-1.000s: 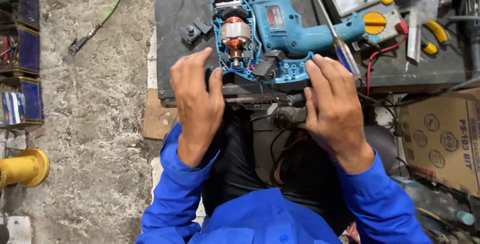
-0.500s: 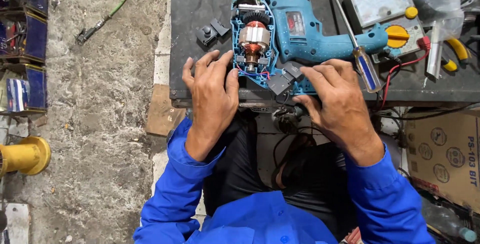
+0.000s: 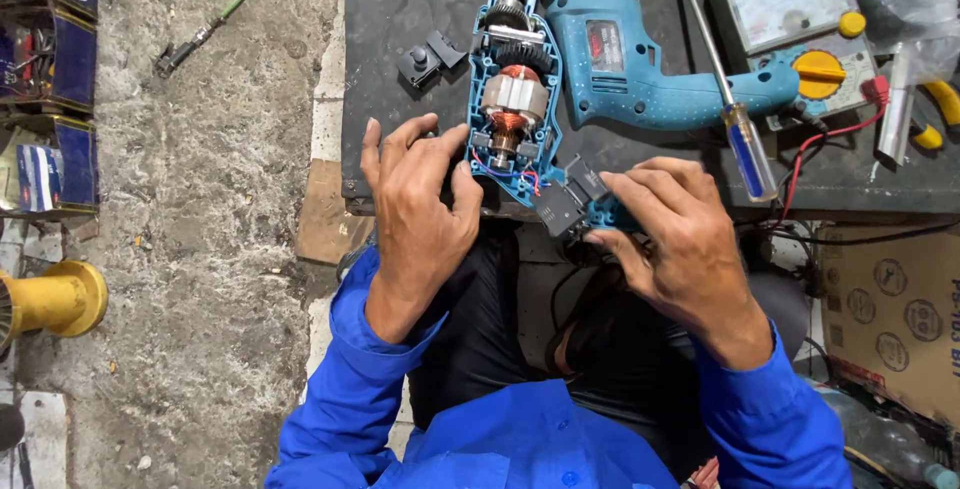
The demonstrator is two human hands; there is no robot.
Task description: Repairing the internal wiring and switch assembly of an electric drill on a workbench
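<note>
Yellow stand point(image 3: 55, 301) far left on concrete floor point(image 3: 200, 249). Left hand point(image 3: 420, 204) fingers spread, tips resting on lower left edge of opened drill shell point(image 3: 515, 109), which lies on dark counter point(image 3: 400, 9) with copper-wound motor exposed. Black switch block point(image 3: 565, 204) at shell's lower end, pinched by right hand point(image 3: 675, 239) between thumb and fingertips. Blue drill cover point(image 3: 640, 69) just beside shell. Screwdriver point(image 3: 725, 99) lies across cover's handle. Meter point(image 3: 800, 24) far right.
</note>
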